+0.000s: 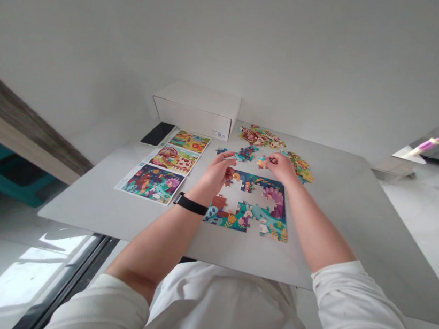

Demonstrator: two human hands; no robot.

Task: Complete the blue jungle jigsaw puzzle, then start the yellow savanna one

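My left hand (217, 175), with a black wristband (190, 204) on its wrist, hovers over the top edge of a partly assembled jigsaw puzzle (249, 203). Its fingers are apart and I see nothing held in them. My right hand (279, 167) pinches a small orange puzzle piece (262, 162) between finger and thumb, above and beyond the puzzle's top right. A blue-green cluster of loose pieces (246, 153) lies between my hands. Red-toned pieces (261, 136) and yellow-green pieces (298, 165) lie in heaps farther out. A white gap remains inside the puzzle's middle.
Three colourful picture sheets (168, 158) lie at the left of the light grey table (329, 217). A black phone (158, 133) lies beyond them, and a white cardboard box (196, 108) stands against the wall at the far edge. Both my white sleeves enter from below.
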